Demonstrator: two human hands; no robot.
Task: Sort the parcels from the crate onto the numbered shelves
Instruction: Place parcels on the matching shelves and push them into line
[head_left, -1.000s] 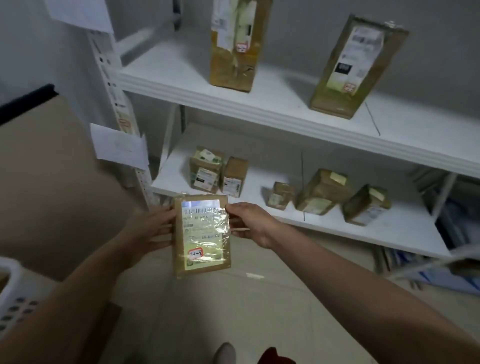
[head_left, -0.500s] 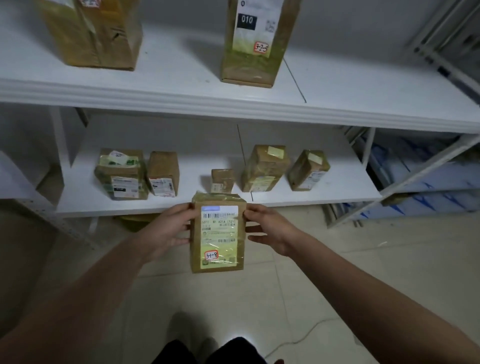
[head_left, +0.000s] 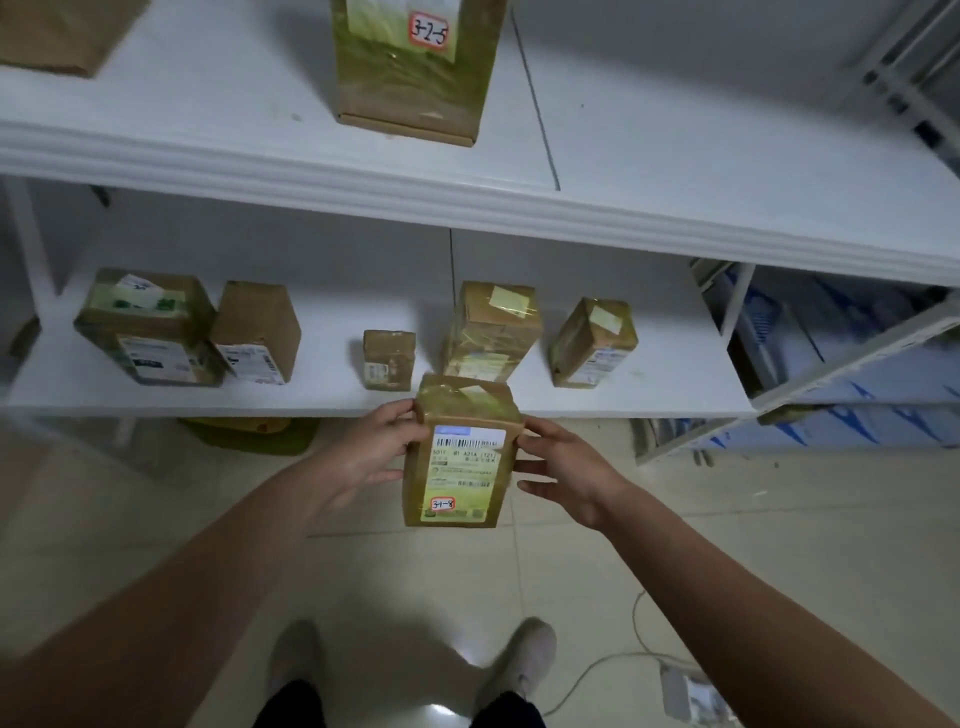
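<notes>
On my feed the white lower shelf (head_left: 322, 387) carries five brown cardboard parcels in a row: a wide taped box (head_left: 148, 327), a plain box (head_left: 257, 332) just beside it, a small box (head_left: 389, 359), a yellow-stickered box (head_left: 491, 332) and a slimmer stickered box (head_left: 595, 343) at right. The white upper shelf (head_left: 675, 156) bears a tall carton (head_left: 415, 73) marked 3-2-5

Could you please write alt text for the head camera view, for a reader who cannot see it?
The left hand and right hand hold a brown parcel labelled 3-1-8 before a white lower shelf, where five smaller parcels stand. A taller parcel marked 3-2-5 stands on the upper shelf.

Upright taped brown parcel (head_left: 462, 457), labelled 3-1-8
</notes>
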